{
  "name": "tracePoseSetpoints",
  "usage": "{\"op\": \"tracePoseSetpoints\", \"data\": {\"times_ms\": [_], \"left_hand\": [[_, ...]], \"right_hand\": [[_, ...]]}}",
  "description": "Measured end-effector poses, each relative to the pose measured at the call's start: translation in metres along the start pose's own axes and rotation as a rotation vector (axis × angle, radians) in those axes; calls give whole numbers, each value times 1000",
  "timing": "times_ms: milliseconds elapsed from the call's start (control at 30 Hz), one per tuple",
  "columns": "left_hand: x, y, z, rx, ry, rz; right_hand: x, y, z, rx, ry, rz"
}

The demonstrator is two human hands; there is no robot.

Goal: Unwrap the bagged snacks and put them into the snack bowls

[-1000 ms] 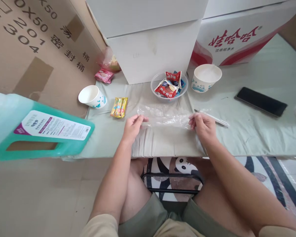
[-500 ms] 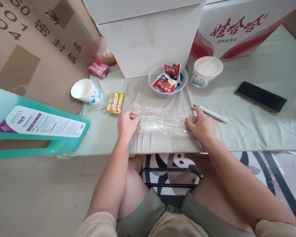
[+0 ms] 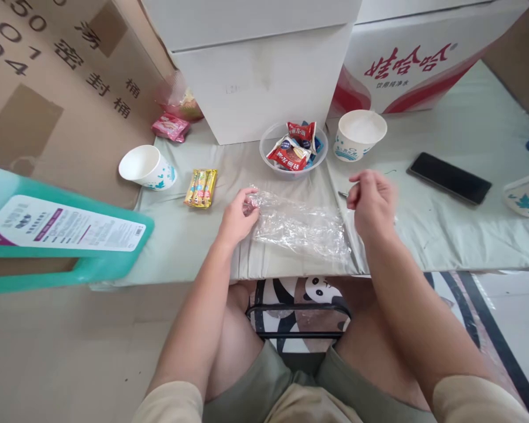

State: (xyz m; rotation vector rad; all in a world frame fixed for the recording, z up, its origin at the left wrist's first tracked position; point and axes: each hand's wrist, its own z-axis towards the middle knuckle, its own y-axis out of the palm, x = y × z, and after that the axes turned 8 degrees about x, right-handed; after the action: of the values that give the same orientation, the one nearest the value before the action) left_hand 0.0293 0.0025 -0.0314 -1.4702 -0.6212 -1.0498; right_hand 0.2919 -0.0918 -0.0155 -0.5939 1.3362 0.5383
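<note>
A clear plastic bag [image 3: 300,227] lies crumpled on the pale green cloth [image 3: 445,229] near the front edge. My left hand [image 3: 237,216] pinches its left end and lifts that end a little. My right hand [image 3: 371,203] hovers just above the cloth, to the right of the bag, blurred, with its fingers curled and nothing visible in them. A white pen [image 3: 342,194] lies mostly hidden behind that hand. Behind the bag sits a clear bowl [image 3: 293,154] of red and blue snack packets.
Two paper cups stand at the left [image 3: 146,168] and right [image 3: 359,134] of the bowl. Yellow snack sticks [image 3: 201,187], a black phone [image 3: 448,178], a pink packet [image 3: 170,126] and a teal jug [image 3: 57,238] are around. White boxes [image 3: 255,76] and cardboard close the back.
My right hand let go of the bag's right end and rose off the cloth. My left hand lifted the bag's left end, and the bag now lies skewed.
</note>
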Motion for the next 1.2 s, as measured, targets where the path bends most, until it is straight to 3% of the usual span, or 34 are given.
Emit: {"op": "tracePoseSetpoints", "data": {"times_ms": [133, 267, 333, 467, 500, 567, 633, 700, 767, 833, 900, 1033, 1100, 1200], "left_hand": [[2, 3, 1, -119, 32, -121], [13, 4, -2, -263, 33, -148], [21, 1, -6, -308, 59, -112], [30, -5, -14, -394, 94, -139], [30, -7, -15, -383, 90, -186], [26, -8, -13, -253, 45, -349], [19, -7, -9, -86, -70, -571], [15, -2, -6, -94, -238, -770], [14, 4, -5, -312, -385, -884], [17, 12, -5, -528, -448, -902], [22, 18, -6, -610, -451, -903], [32, 34, -6, -522, -479, -836], [36, 43, -6, -411, -505, -681], [37, 53, -4, -218, -472, -495]], "right_hand": [[1, 15, -3, -338, -297, -203], [2, 22, -12, -703, -340, -503], [1, 27, -15, -782, -354, -557], [-6, 36, -20, -805, -437, -538], [-9, 37, -20, -832, -419, -543], [-17, 37, -21, -876, -330, -552], [-24, 35, -20, -834, -191, -503], [-28, 34, -19, -669, -55, -417], [-28, 35, -19, -460, 16, -368], [-25, 38, -19, -292, 7, -381], [-21, 39, -19, -195, -24, -427], [-8, 39, -17, -146, -61, -449], [0, 36, -15, -150, -56, -364], [11, 30, -12, -146, 68, -137]]}}
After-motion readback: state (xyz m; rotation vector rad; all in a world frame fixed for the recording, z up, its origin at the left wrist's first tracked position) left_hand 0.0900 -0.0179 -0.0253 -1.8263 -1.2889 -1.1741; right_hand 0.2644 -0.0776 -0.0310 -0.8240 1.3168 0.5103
